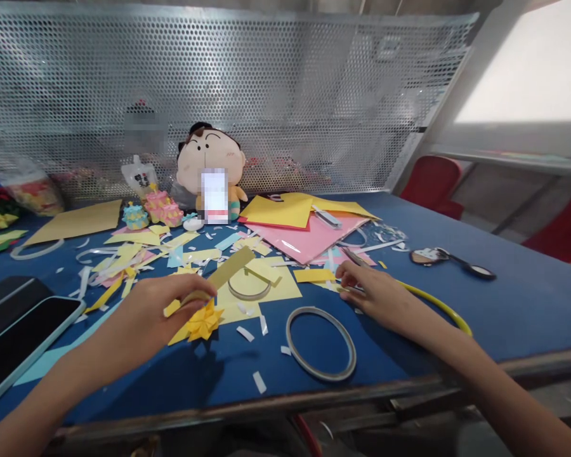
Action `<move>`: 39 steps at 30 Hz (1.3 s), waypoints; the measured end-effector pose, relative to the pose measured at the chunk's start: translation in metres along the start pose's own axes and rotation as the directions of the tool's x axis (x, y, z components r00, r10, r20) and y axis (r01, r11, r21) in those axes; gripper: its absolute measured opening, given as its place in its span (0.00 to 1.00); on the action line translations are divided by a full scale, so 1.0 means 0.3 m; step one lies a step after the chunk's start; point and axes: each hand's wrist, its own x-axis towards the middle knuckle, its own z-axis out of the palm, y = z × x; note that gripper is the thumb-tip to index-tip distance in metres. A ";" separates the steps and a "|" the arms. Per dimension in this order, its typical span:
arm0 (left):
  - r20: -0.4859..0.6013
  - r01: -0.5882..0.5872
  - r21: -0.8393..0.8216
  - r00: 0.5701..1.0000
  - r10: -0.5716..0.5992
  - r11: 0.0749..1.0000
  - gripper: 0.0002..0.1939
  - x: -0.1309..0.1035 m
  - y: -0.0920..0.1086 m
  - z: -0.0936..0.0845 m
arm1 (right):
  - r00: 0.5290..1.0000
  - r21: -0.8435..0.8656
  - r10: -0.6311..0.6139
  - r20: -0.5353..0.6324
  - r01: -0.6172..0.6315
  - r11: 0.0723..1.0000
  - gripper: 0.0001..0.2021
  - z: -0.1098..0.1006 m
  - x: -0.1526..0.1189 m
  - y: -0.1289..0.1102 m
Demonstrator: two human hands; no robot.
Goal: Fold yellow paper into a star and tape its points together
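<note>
Left hand (165,301) pinches; right hand (372,293) curls its fingers.

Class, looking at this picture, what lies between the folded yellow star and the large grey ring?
The head view shows several small white scraps on the blue tabletop between the yellow star and the grey ring.

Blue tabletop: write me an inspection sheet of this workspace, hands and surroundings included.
Surface: blue tabletop, strewn with paper scraps.
Job's things: dull-yellow paper strip, held up; yellow folded-paper star nearby.
Clutter: thin tape roll near the front edge; black-screened phone at left.
Hands: left hand grips the strip; right hand is beside a bright-yellow paper piece, contact unclear.
Cables: nothing seen for certain; curved yellow band unidentified.
Surroundings: perforated metal screen behind; red chair at right.
</note>
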 end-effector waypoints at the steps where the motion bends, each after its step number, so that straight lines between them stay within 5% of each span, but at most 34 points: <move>1: 0.028 0.032 -0.018 0.999 -0.031 0.999 0.08 -0.002 0.004 0.002 | 1.000 0.008 -0.003 0.004 0.003 1.000 0.07 0.003 0.003 -0.001; 11: 0.095 0.129 -0.136 0.989 -0.116 0.982 0.16 -0.028 -0.004 0.002 | 1.000 0.003 -0.009 0.021 0.009 1.000 0.10 0.008 0.010 -0.024; 23: 0.078 0.136 -0.046 0.988 -0.132 0.990 0.16 -0.052 -0.026 -0.014 | 0.997 0.008 -0.060 0.056 0.060 0.998 0.15 0.013 0.030 -0.041; 28: 0.059 0.182 -0.001 0.982 -0.181 0.983 0.19 -0.070 -0.055 -0.036 | 0.963 0.126 -0.262 0.056 0.254 0.959 0.07 -0.003 0.040 -0.135; 32: 0.057 0.219 0.014 0.974 -0.220 0.976 0.20 -0.077 -0.083 -0.049 | 0.901 0.139 -0.431 0.054 0.421 0.896 0.09 0.003 0.053 -0.262; 35: 0.060 0.242 0.019 0.968 -0.243 0.970 0.19 -0.080 -0.095 -0.054 | 0.810 0.078 -0.574 0.117 0.569 0.819 0.11 0.024 0.081 -0.353; 39: 0.086 0.229 0.013 0.969 -0.230 0.973 0.20 -0.090 -0.101 -0.057 | 0.804 0.050 -0.558 0.205 0.560 0.827 0.13 0.061 0.135 -0.428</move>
